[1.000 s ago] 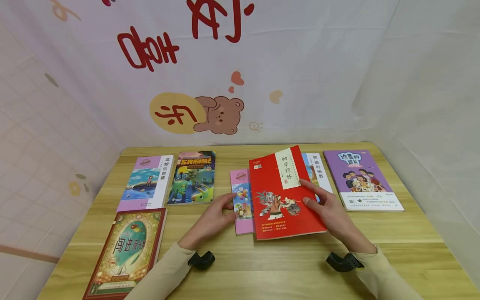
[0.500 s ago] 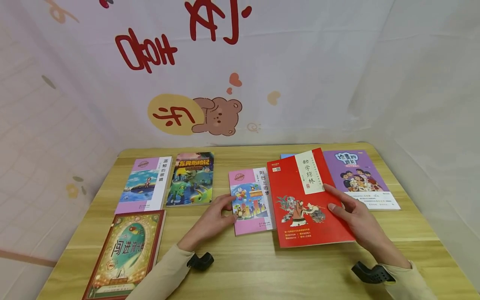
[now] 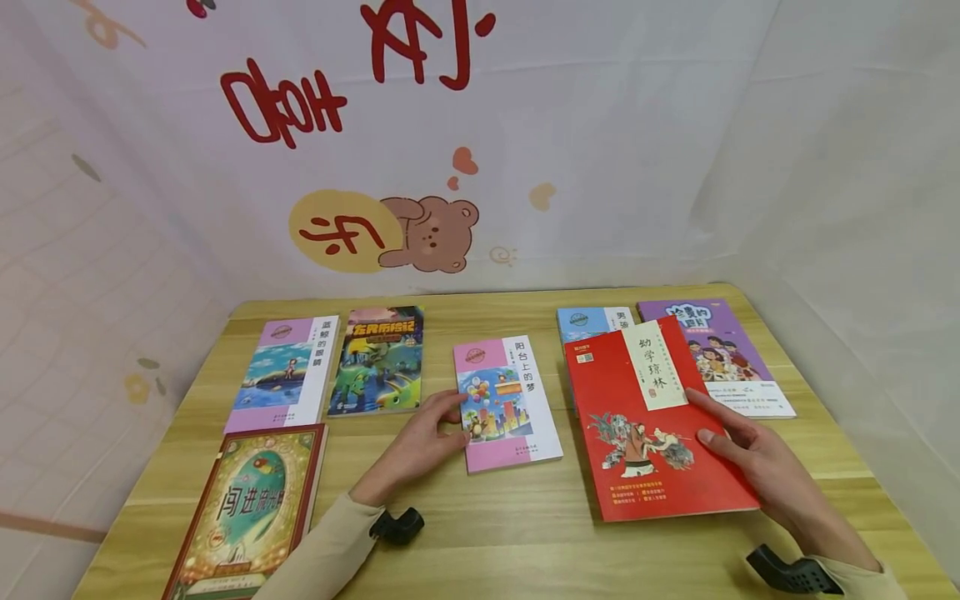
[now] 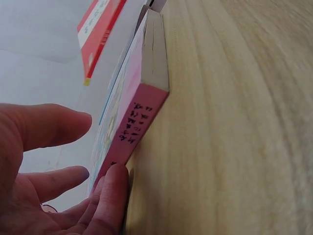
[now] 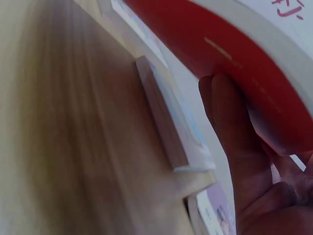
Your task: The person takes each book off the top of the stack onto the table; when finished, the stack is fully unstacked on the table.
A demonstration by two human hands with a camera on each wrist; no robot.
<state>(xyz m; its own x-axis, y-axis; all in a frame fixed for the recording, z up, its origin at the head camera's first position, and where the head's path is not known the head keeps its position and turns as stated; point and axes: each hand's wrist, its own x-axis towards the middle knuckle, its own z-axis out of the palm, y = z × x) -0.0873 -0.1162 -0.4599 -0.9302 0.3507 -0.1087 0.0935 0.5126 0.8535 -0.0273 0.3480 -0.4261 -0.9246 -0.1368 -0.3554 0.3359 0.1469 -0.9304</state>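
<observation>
My right hand [image 3: 776, 462] grips a red book [image 3: 652, 483] by its right edge, thumb on the cover and fingers beneath. In the right wrist view the raised red book [image 5: 195, 36] shows its underside above the table. Left of it, a pink-and-white book [image 3: 506, 408] with a balloon picture lies flat. The left hand [image 3: 423, 437] is at that book's left edge. In the left wrist view, fingertips [image 4: 115, 181] touch the pink spine, while the thumb stands apart from the cover.
A blue-and-white book [image 3: 588, 318] and a purple book [image 3: 731, 354] lie behind the red one, partly covered by it. On the left lie a whale-picture book [image 3: 281, 371], a dinosaur book [image 3: 378, 362] and a thick green-gold book [image 3: 247, 508]. A printed cloth wall [image 3: 600, 125] rises behind the wooden table [image 3: 487, 533].
The right hand has carried the red book to the right and nearer me, uncovering the pink-and-white book. My left hand has stayed at that book's left edge.
</observation>
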